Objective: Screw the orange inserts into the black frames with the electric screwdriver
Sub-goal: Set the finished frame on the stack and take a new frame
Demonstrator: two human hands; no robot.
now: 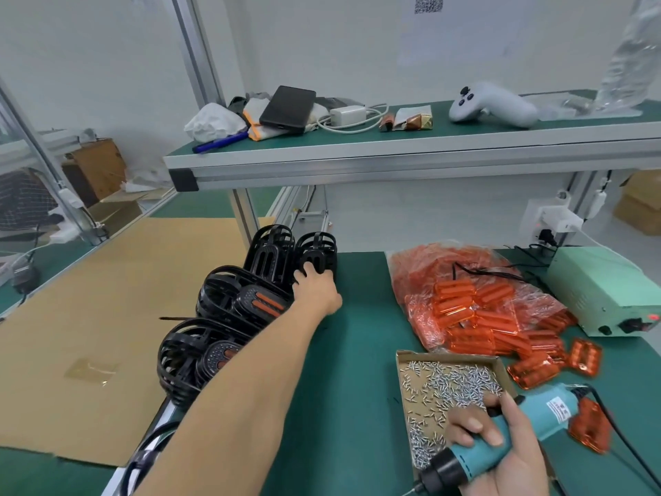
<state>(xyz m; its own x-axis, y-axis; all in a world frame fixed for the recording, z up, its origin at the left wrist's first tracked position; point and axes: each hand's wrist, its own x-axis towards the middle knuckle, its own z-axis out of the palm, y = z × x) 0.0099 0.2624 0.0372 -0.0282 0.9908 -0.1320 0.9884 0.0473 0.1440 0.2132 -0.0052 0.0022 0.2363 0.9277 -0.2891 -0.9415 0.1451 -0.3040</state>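
Head cam showed roughly four black frames [250,298] stacked along the green bench's [350,334] left edge, left hand [314,289] stretched out with fingers gripping the farthest one, while the right hand [500,449] clutched one electric screwdriver [508,434] over a screw tray [447,388] beside piled orange inserts [483,316].

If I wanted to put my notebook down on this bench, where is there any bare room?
The green mat is bare between the stacked black frames and the cardboard screw tray. The big cardboard sheet on the left is also mostly bare. The right side is crowded: bag of orange inserts, power box, cables.
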